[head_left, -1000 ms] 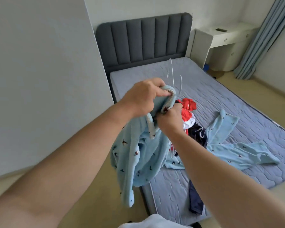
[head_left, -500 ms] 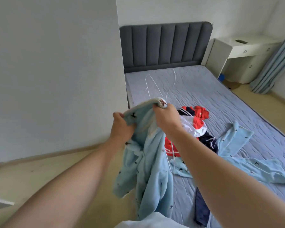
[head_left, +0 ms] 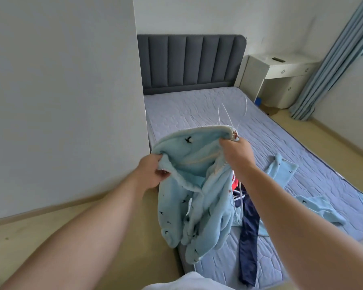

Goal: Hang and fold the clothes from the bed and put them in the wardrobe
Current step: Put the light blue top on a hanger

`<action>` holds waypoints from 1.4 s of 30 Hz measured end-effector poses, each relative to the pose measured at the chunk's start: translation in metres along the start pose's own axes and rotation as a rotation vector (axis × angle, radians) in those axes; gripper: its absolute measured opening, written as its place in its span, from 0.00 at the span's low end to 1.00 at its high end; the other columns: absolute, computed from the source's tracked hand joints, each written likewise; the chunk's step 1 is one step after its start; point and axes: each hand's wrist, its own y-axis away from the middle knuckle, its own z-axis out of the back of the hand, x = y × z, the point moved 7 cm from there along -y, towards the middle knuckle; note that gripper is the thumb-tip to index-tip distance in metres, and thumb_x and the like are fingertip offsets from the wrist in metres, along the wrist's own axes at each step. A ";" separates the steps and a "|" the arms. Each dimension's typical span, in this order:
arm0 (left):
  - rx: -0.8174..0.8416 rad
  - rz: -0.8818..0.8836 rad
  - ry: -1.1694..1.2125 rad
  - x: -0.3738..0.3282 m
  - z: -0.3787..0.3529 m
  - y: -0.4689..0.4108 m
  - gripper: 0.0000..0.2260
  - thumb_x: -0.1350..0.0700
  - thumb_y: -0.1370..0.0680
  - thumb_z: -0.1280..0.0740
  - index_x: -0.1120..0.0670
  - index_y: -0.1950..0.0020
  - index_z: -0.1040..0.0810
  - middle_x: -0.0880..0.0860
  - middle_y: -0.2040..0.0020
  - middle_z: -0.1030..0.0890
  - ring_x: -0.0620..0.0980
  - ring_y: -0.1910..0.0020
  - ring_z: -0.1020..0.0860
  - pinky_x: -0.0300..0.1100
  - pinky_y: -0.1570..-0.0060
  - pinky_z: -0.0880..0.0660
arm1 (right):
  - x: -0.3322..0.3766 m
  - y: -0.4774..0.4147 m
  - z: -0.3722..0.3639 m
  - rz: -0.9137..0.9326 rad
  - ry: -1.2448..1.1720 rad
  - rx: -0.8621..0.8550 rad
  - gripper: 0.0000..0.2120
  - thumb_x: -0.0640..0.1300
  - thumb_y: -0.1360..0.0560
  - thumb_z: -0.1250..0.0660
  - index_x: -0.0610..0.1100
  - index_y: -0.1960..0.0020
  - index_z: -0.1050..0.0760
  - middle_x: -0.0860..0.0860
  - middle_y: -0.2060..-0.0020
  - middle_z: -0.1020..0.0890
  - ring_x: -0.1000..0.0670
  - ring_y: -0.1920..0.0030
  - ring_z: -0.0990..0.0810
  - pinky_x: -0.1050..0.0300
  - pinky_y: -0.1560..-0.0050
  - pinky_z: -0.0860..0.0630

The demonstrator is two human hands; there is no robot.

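A light blue fleece top (head_left: 197,197) with small dark bird prints hangs in the air over the bed's near left corner. My left hand (head_left: 151,172) grips its neckline edge on the left. My right hand (head_left: 237,153) grips the collar on the right together with thin white wire hangers (head_left: 226,114), whose hooks stick up above the cloth. On the bed (head_left: 197,107) lie matching light blue trousers (head_left: 281,170), a dark navy garment (head_left: 248,231) and a bit of red cloth (head_left: 235,183), mostly hidden behind the top and my right arm.
A white wall panel (head_left: 67,101) stands close on the left. The grey padded headboard (head_left: 189,61) is at the far end, a white desk (head_left: 281,74) and blue curtain (head_left: 327,65) at the right. Beige floor (head_left: 40,243) runs beside the bed.
My hands have pulled apart, the left one moving down and left, so the top's neckline is spread wider. The view has shifted, and the bed sits further right.
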 end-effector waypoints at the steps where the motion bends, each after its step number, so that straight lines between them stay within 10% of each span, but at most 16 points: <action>1: 0.026 -0.016 -0.040 -0.009 -0.006 0.001 0.11 0.58 0.19 0.34 0.59 0.38 0.21 0.61 0.47 0.17 0.61 0.48 0.19 0.56 0.45 0.21 | -0.006 -0.001 0.005 -0.018 0.011 -0.015 0.15 0.52 0.33 0.35 0.44 0.52 0.21 0.51 0.66 0.19 0.49 0.65 0.21 0.56 0.66 0.27; 8: -0.018 -0.228 -0.341 -0.050 -0.034 0.010 0.22 0.71 0.34 0.28 0.60 0.42 0.22 0.61 0.53 0.17 0.61 0.58 0.18 0.54 0.57 0.20 | -0.026 -0.002 0.004 -0.133 -0.094 -0.001 0.16 0.51 0.35 0.31 0.46 0.49 0.23 0.45 0.58 0.16 0.44 0.58 0.17 0.40 0.52 0.17; 15: -0.134 0.076 -0.108 0.001 0.013 -0.021 0.06 0.62 0.19 0.35 0.62 0.55 0.25 0.59 0.64 0.22 0.54 0.62 0.25 0.46 0.59 0.26 | -0.011 0.007 -0.031 -0.249 -0.293 0.123 0.19 0.46 0.37 0.29 0.44 0.48 0.26 0.42 0.53 0.19 0.42 0.56 0.18 0.44 0.53 0.17; 18: -0.147 0.166 -0.176 0.030 0.022 -0.025 0.13 0.56 0.16 0.38 0.66 0.39 0.25 0.61 0.50 0.23 0.59 0.51 0.25 0.53 0.45 0.25 | -0.007 0.007 -0.040 -0.266 -0.328 0.149 0.17 0.46 0.38 0.29 0.45 0.50 0.25 0.46 0.61 0.23 0.48 0.65 0.24 0.55 0.70 0.24; 22: -0.133 0.261 -0.271 0.047 0.023 -0.015 0.19 0.54 0.16 0.43 0.60 0.27 0.30 0.63 0.36 0.24 0.65 0.38 0.24 0.61 0.40 0.26 | -0.013 0.006 -0.039 -0.274 -0.315 0.130 0.18 0.48 0.39 0.29 0.45 0.50 0.24 0.45 0.59 0.21 0.45 0.61 0.21 0.51 0.64 0.23; 28: -0.108 0.226 -0.347 0.025 0.019 -0.022 0.15 0.46 0.17 0.37 0.57 0.45 0.20 0.57 0.63 0.18 0.53 0.61 0.19 0.47 0.56 0.21 | -0.042 0.001 -0.016 -0.285 -0.275 0.044 0.11 0.44 0.33 0.32 0.45 0.52 0.27 0.44 0.57 0.23 0.45 0.58 0.22 0.50 0.61 0.22; 32: 0.070 0.203 -0.191 0.001 -0.006 -0.013 0.17 0.46 0.19 0.33 0.60 0.48 0.16 0.61 0.52 0.14 0.58 0.53 0.15 0.52 0.52 0.18 | -0.068 -0.003 -0.006 -0.338 -0.241 0.012 0.09 0.42 0.33 0.32 0.43 0.54 0.27 0.44 0.60 0.23 0.45 0.62 0.23 0.52 0.64 0.25; 36: 0.137 0.167 0.002 -0.020 -0.029 0.003 0.15 0.50 0.18 0.36 0.59 0.57 0.18 0.57 0.67 0.19 0.53 0.74 0.22 0.40 0.71 0.25 | -0.099 -0.003 0.007 -0.374 -0.080 -0.033 0.14 0.45 0.32 0.27 0.40 0.52 0.25 0.42 0.57 0.18 0.43 0.59 0.17 0.47 0.59 0.18; 39: 0.081 -0.015 -0.033 -0.040 -0.036 0.016 0.10 0.52 0.18 0.34 0.57 0.45 0.19 0.58 0.58 0.18 0.52 0.69 0.22 0.42 0.69 0.25 | -0.107 0.003 0.013 -0.357 0.063 -0.057 0.24 0.55 0.32 0.25 0.38 0.49 0.24 0.46 0.58 0.20 0.46 0.60 0.20 0.49 0.62 0.21; 42: 0.013 -0.359 -0.161 -0.062 -0.033 0.028 0.21 0.56 0.17 0.35 0.47 0.23 0.31 0.53 0.29 0.25 0.54 0.38 0.21 0.54 0.40 0.21 | -0.095 0.009 0.005 -0.287 0.045 -0.059 0.22 0.65 0.27 0.32 0.45 0.59 0.30 0.53 0.73 0.29 0.52 0.74 0.31 0.58 0.72 0.35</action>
